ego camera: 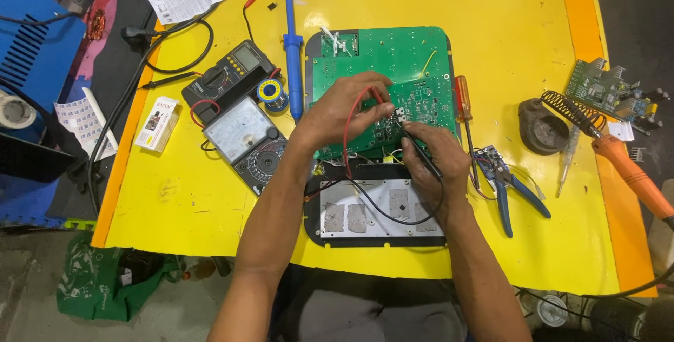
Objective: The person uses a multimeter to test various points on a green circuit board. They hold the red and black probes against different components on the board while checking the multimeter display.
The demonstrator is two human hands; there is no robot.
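Note:
A green circuit board point(393, 57) lies tilted over a dark housing with a metal plate point(372, 215) on the yellow table. My left hand point(344, 110) rests on the board and pinches a red test probe point(375, 96), its red lead looping down. My right hand point(435, 156) grips a black test probe point(414, 147), tip touching the board near its lower middle. The black lead curves over the metal plate.
An analog multimeter point(246, 142), a digital multimeter point(228, 75) and a solder spool point(269, 92) sit left of the board. A blue desoldering pump point(292, 47), an orange screwdriver point(462, 100), blue pliers point(509, 187), a soldering iron stand point(551, 124) and an orange soldering iron point(632, 173) lie around.

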